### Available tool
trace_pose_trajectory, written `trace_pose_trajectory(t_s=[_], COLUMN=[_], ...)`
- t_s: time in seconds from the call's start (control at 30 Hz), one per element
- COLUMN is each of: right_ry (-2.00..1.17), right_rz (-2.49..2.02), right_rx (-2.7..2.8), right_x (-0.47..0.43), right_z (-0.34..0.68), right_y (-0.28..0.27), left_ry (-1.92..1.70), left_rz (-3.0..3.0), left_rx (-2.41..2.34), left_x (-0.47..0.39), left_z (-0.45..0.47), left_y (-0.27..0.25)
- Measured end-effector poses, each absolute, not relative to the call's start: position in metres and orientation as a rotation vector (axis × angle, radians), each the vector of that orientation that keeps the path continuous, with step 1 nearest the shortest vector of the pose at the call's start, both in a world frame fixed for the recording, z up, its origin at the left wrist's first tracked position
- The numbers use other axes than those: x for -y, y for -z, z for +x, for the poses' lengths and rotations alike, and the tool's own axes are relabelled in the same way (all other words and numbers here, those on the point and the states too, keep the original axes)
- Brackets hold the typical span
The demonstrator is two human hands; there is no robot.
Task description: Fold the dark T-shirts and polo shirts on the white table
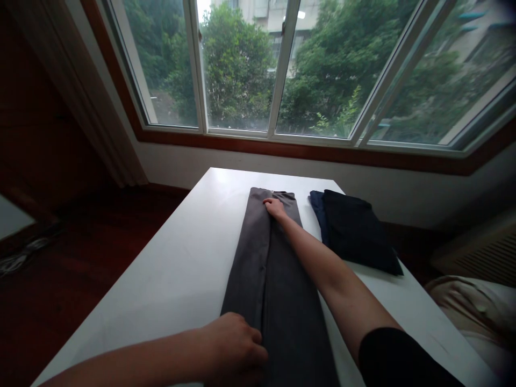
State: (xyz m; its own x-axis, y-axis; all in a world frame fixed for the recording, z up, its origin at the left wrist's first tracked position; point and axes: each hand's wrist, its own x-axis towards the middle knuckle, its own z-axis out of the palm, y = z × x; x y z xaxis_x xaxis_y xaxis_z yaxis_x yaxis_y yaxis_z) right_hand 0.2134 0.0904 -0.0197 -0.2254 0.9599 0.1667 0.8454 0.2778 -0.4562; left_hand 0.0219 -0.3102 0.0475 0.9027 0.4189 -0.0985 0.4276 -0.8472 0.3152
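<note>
A pair of dark grey trousers [290,301] lies lengthwise on the white table [169,269], its waistband at the far end and its legs side by side toward me. Close to me, my left hand [236,346] is closed, with curled fingers at the inner edge of a trouser leg. My right arm reaches forward across the right side of the trousers. Near the waistband, my right hand [274,207] has its fingers bent and drawn together on the fabric at the front seam. The lower ends of the legs run out of view.
Folded dark clothes [355,228], black over navy, lie at the table's right edge. Beyond the table are a wall and a wide window [242,70]. A curtain [80,97] hangs at the left. Cables [26,255] lie on the floor, and beige fabric [463,298] sits at the right.
</note>
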Motion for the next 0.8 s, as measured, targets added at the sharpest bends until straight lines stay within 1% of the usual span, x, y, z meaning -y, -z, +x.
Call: trace_pose_trajectory(t_s=[0.1, 0.2, 0.4, 0.6, 0.7, 0.8], right_ry=[-0.511, -0.559, -0.618, -0.726, -0.702, -0.64], right_rz=[-1.627, -1.554, -1.569, -1.576, -1.583, -1.609], right_rx=[2.105, 2.088, 1.972, 1.905, 1.878, 1.862], right_x=[-0.093, -0.099, -0.105, -0.104, -0.106, -0.109], right_z=[0.218, 0.215, 0.21, 0.21, 0.211, 0.215], right_y=[0.025, 0.025, 0.025, 0.028, 0.026, 0.023], left_ry=[0.117, 0.182, 0.074, 0.094, 0.178, 0.141], left_rz=[2.697, 2.664, 2.605, 2.623, 2.624, 2.582], left_rx=[-0.565, -0.489, -0.459, -0.438, -0.395, -0.322], left_x=[0.312, 0.314, 0.31, 0.311, 0.31, 0.306], left_z=[0.029, 0.033, 0.036, 0.032, 0.031, 0.032], left_y=[-0.044, -0.046, -0.043, -0.039, -0.042, -0.048])
